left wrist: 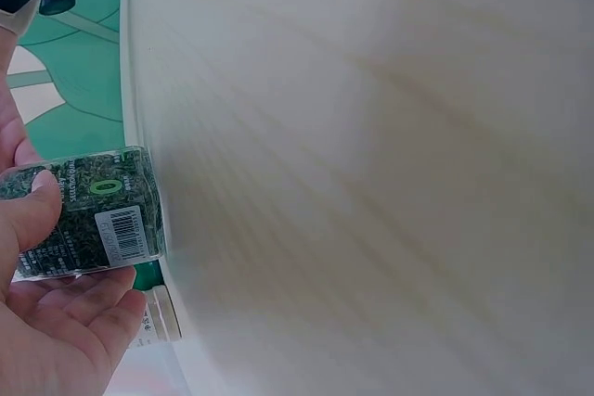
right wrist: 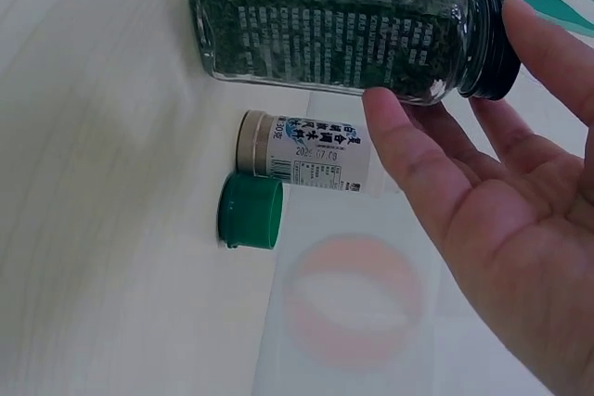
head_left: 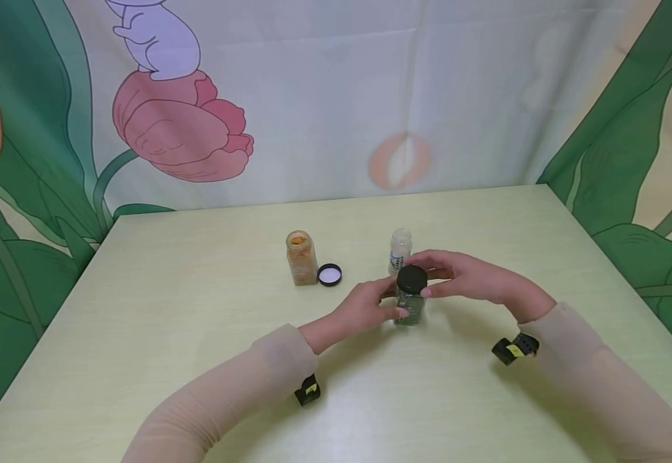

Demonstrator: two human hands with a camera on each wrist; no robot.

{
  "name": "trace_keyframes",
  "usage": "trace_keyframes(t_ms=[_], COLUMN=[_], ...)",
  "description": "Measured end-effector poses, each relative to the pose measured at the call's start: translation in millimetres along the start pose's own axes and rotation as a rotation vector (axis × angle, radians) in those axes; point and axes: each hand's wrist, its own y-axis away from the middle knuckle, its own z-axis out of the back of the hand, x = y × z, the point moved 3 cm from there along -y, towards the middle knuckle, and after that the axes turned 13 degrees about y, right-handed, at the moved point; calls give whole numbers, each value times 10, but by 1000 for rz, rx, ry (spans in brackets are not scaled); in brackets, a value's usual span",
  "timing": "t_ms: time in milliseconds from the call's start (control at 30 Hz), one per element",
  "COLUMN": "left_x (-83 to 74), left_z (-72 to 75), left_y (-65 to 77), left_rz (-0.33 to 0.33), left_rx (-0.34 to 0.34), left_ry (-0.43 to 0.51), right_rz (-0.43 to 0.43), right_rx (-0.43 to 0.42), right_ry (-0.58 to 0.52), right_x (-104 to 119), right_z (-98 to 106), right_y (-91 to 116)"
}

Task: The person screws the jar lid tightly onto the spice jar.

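Note:
A glass jar of dried green herbs [head_left: 409, 308] with a black lid [head_left: 413, 279] stands upright on the table. My left hand [head_left: 367, 307] holds its body, thumb across the front face and fingers on the far side. The barcode label [left wrist: 122, 235] shows in the left wrist view. At the lid is my right hand [head_left: 463, 276], its thumb [right wrist: 543, 39] against the lid's edge and other fingers reaching around it, partly hidden. Behind the jar stands a small clear shaker bottle [head_left: 400, 247] with a printed label. Its open top faces up. Beside that bottle lies a green cap [right wrist: 251, 210].
Left of the hands, an uncapped jar of orange-brown seasoning [head_left: 301, 260] stands on the table [head_left: 208, 276]. A black lid with a white inside [head_left: 330, 275] lies next to it. A printed curtain [head_left: 324, 96] hangs along the table's back edge.

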Motion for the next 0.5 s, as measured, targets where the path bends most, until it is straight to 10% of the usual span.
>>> trace_keyframes(t_ms=[500], left_x=[0], left_z=[-4], left_y=[3], left_rz=[4], left_rx=[-4], left_ry=[-9], right_rz=[-3], right_rx=[-84], right_ry=[13], right_x=[18], right_z=[-58], right_y=[4])
